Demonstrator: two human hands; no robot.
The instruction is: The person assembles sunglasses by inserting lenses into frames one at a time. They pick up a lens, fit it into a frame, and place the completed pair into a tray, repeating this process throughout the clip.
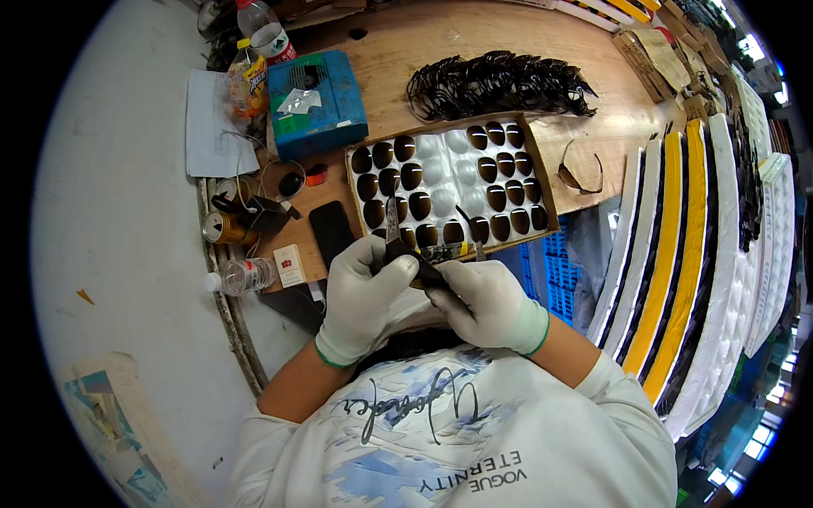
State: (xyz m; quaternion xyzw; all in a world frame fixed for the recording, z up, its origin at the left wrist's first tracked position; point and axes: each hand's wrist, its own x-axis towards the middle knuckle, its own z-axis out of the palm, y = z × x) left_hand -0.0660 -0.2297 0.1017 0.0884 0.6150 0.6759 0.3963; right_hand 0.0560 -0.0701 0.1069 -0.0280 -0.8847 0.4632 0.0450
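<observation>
Both of my hands wear white gloves and meet close together at the near edge of the wooden bench. My left hand (368,288) and my right hand (487,305) are both closed on a black glasses frame (426,273) held between them. A thin grey arm (392,222) and a dark arm (465,218) stick up from it over the tray. Just beyond my hands lies a white moulded tray (440,162) in a cardboard rim, with several dark brown lenses (506,193) in its hollows. What my fingers hide of the frame I cannot make out.
A heap of black frames (495,83) lies behind the tray. A single brown lens front (581,173) sits to its right. A blue box (318,103), a black phone (330,230), drink cans (222,227) and a plastic bottle (243,275) stand left. Stacked white, black and yellow trays (677,254) fill the right.
</observation>
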